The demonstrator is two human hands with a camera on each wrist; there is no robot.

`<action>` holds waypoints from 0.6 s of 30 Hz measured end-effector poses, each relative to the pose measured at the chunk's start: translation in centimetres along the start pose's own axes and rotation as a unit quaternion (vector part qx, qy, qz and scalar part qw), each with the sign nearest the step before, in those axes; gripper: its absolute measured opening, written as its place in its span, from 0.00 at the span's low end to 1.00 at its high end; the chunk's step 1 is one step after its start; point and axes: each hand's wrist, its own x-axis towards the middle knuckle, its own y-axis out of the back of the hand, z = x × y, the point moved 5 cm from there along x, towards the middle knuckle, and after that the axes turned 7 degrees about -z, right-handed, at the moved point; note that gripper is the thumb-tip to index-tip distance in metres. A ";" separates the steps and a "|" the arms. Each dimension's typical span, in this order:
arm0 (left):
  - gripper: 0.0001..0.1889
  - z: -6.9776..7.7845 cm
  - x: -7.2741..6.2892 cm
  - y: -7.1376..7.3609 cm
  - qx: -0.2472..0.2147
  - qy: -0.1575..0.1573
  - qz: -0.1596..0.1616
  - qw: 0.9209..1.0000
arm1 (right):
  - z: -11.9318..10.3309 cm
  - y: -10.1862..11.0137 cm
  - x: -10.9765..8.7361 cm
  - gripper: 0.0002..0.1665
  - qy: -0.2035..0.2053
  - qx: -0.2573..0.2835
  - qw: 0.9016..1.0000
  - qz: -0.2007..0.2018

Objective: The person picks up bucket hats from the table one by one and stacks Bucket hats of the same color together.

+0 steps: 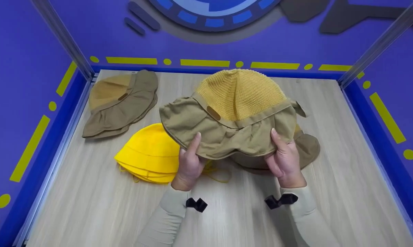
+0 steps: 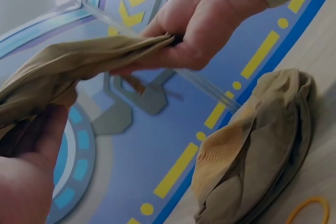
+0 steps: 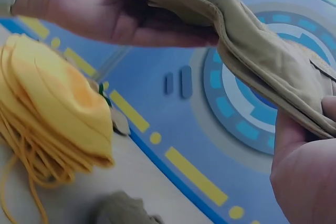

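A sun hat (image 1: 240, 96) with a yellow knitted crown and a khaki ruffled brim is held up in front of me, brim edge toward me. My left hand (image 1: 191, 166) pinches the left part of the brim, thumb on top. On the other side my right hand (image 1: 287, 163) grips the brim the same way. A small brown tag (image 1: 213, 113) sits on the hat's band. In the left wrist view the brim (image 2: 79, 59) looks folded flat between both hands. Beneath the raised hat lies another khaki hat (image 1: 307, 147), mostly hidden.
A yellow hat stack (image 1: 148, 154) with thin cords lies left of my left hand, partly covered by the held hat. At the back left rest khaki-brimmed hats (image 1: 120, 106), apparently stacked. Blue printed walls (image 1: 206, 51) enclose the wood-grain table (image 1: 89, 206) at the back and sides.
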 end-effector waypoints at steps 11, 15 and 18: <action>0.16 0.0 3.4 1.4 0.220 0.070 0.018 0.973 | -4.9 2.6 0.3 0.15 0.099 -0.088 0.984 0.120; 0.16 -1.5 3.9 0.9 0.283 0.111 -0.007 0.953 | -6.8 4.6 0.0 0.18 0.110 -0.213 0.950 0.200; 0.18 -2.9 4.1 0.7 0.323 0.138 -0.040 0.936 | -8.0 6.4 -0.5 0.20 0.103 -0.330 0.906 0.243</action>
